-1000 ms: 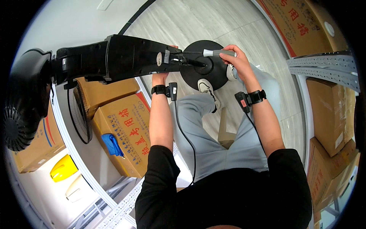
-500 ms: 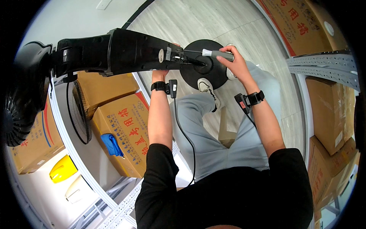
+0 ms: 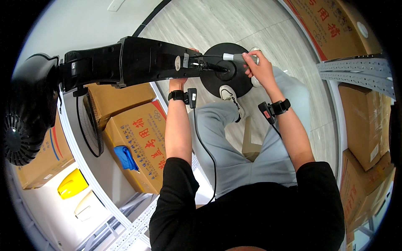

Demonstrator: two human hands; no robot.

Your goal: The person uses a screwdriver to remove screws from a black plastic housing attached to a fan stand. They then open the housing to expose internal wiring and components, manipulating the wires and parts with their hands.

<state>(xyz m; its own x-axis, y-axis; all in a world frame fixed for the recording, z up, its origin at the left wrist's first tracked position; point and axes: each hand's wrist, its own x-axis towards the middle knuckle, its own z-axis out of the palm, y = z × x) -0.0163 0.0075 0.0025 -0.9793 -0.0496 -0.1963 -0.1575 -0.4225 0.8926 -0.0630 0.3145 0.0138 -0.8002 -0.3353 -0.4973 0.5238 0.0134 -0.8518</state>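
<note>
Head view: bent right fingers (image 3: 251, 63) around screwdriver (image 3: 237, 58)

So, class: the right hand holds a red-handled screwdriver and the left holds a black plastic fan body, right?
Wrong colour: the head view shows a grey-handled screwdriver in the right hand; the left hand holds the black plastic fan body.

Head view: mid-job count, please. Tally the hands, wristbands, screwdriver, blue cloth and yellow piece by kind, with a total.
Left hand and right hand: 2, left partly hidden by the black housing
Wristbands: 2
Screwdriver: 1
Blue cloth: 1
Yellow piece: 1
Total: 7
</note>
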